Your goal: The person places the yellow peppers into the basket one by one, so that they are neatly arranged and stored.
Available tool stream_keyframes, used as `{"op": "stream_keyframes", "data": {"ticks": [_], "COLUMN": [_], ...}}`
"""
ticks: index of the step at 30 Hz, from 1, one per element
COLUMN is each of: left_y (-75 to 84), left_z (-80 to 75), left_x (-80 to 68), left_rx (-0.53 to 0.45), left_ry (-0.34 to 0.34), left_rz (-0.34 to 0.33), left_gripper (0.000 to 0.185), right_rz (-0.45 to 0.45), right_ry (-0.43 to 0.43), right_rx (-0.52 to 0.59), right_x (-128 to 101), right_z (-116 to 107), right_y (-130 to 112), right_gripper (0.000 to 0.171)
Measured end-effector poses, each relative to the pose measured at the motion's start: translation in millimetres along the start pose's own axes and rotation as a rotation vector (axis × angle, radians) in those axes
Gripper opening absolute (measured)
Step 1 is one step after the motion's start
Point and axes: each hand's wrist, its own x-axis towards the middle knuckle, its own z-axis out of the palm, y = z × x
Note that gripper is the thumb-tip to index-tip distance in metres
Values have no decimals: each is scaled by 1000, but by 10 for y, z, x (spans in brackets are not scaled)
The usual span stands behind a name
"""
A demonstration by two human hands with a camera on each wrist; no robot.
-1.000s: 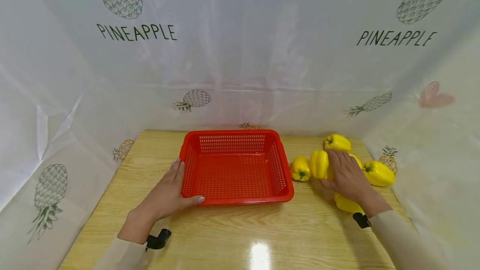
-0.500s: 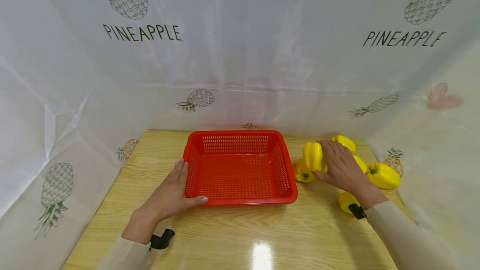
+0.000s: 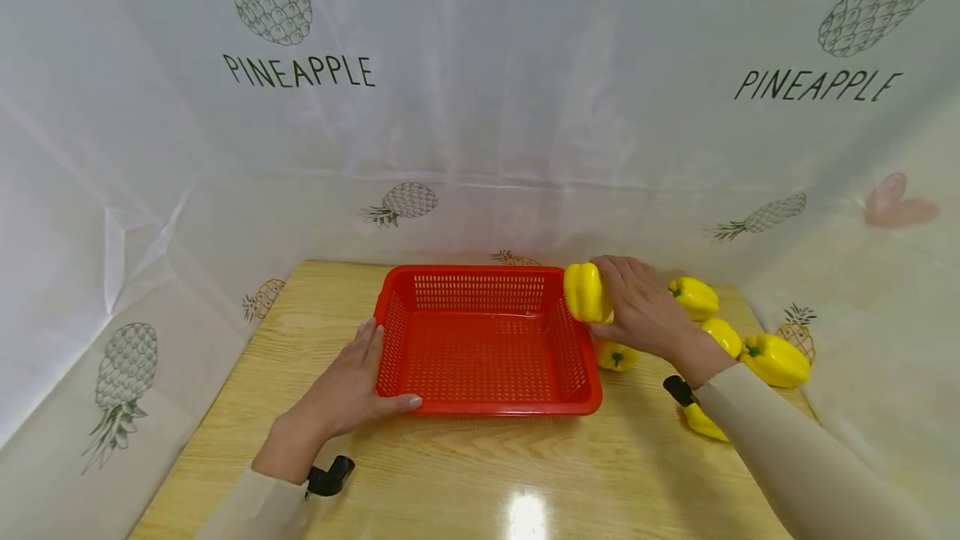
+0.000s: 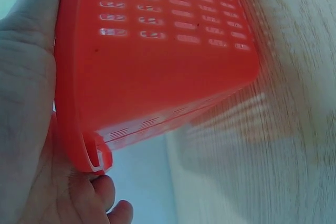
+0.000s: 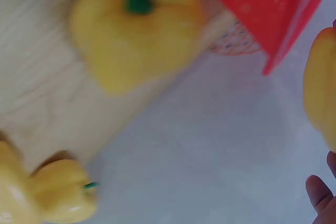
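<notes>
Right hand (image 3: 637, 311) has its fingers wrapped around a glossy yellow bell pepper (image 3: 586, 292), holding it up in the air right over the right rim of the red perforated plastic basket (image 3: 483, 340). Left hand (image 3: 347, 390) lies flat and relaxed against the basket's left front corner, thumb along the front edge, gripping nothing. Four more yellow peppers (image 3: 776, 359) sit on the light wooden table (image 3: 480, 473) to the basket's right, with a white pineapple-print curtain (image 3: 480, 107) behind everything.

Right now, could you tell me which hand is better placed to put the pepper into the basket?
Right. The right hand already holds the pepper above the basket edge; the left hand rests on its near corner.
</notes>
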Motion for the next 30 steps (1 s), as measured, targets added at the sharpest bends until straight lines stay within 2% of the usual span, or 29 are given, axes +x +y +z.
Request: {"op": "stream_keyframes", "data": {"ticks": [9, 16, 23, 30], "left_y": [29, 56, 69, 83], "left_z": [-6, 11, 19, 8], "left_x": [13, 24, 31, 34], "left_rx": [-6, -16, -25, -34], "left_ry": [-15, -7, -20, -28], "left_rz": [-7, -13, -35, -49], "left_gripper": [139, 137, 139, 138], "right_rz": [-85, -158, -138, -65], "right_ry": [-111, -189, -287, -346], "right_rx": [4, -16, -44, -25], "right_x": [744, 1181, 1368, 1418], "right_z": [80, 443, 882, 1130], "right_y": [-518, -985, -1275, -1452], "right_gripper": [94, 90, 91, 92]}}
